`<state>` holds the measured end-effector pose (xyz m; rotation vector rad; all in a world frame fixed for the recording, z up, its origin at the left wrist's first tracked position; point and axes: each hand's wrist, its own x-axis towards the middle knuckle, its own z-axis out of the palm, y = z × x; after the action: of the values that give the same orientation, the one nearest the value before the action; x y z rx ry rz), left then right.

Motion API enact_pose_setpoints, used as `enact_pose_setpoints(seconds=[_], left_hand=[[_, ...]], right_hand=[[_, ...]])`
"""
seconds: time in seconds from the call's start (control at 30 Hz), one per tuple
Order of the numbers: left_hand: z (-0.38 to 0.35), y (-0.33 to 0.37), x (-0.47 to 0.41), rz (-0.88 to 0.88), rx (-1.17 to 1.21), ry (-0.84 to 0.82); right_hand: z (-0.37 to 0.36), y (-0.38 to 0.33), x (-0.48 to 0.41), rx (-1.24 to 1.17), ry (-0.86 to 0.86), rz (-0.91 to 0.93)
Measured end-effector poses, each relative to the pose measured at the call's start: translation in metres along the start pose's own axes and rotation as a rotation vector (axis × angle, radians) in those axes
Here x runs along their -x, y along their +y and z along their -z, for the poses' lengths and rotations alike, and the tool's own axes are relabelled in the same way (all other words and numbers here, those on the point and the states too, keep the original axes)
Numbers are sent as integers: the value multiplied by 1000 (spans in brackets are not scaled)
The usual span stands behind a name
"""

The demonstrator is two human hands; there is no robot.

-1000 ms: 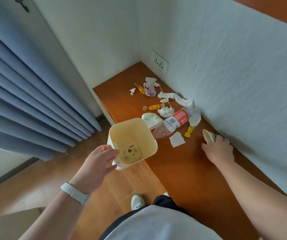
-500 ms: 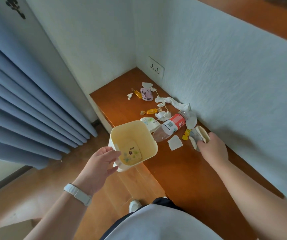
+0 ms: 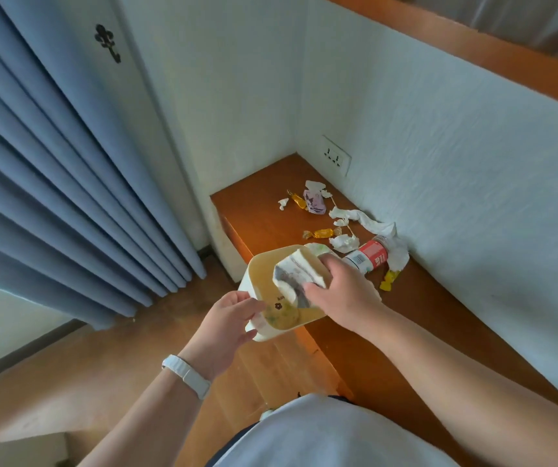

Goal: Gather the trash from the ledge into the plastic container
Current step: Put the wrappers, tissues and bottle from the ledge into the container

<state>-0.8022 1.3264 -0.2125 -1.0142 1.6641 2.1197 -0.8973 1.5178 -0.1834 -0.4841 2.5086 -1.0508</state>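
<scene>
While the right hand [image 3: 341, 294] grasps a crumpled wrapper [image 3: 296, 276] above the plastic container [image 3: 264, 264], release follows.
Left hand [image 3: 227, 323] clenches the container rim beside the ledge [image 3: 439, 315]. Wrapper appears light, soft; pinch any edge.

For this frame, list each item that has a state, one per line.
plastic container: upright, held at its rim by left hand
crumpled wrapper: gripped in right hand, over the container's mouth
plastic bottle: lying on its side on the ledge
white tissue: crumpled, on the ledge
</scene>
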Motion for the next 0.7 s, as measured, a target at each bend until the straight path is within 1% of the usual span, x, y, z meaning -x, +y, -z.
enact_pose_setpoints(seconds=[0.1,0.17,0.27,0.4,0.47,0.53,0.6,0.7], left_hand=[[2,0,4,-9,17,-20],[1,0,6,-13,28,-27],[0,1,3,-12,30,-35],[-5,-1,-6,17,44,-39],[-8,-2,-11,21,46,-36],[-11,-2,-15,27,35,-25],[-15,-4,-17,47,20,-17],[-19,-6,-16,79,6,7]], right_hand=[[-16,-3,-3,32,-115,42],[-20,-2,-4,98,-136,83],[-14,1,-2,146,-111,122],[9,26,2,152,13,149],[21,48,1,141,83,86],[31,78,-4,154,125,-22],[35,113,-8,173,103,-126],[29,159,-16,259,7,-217]])
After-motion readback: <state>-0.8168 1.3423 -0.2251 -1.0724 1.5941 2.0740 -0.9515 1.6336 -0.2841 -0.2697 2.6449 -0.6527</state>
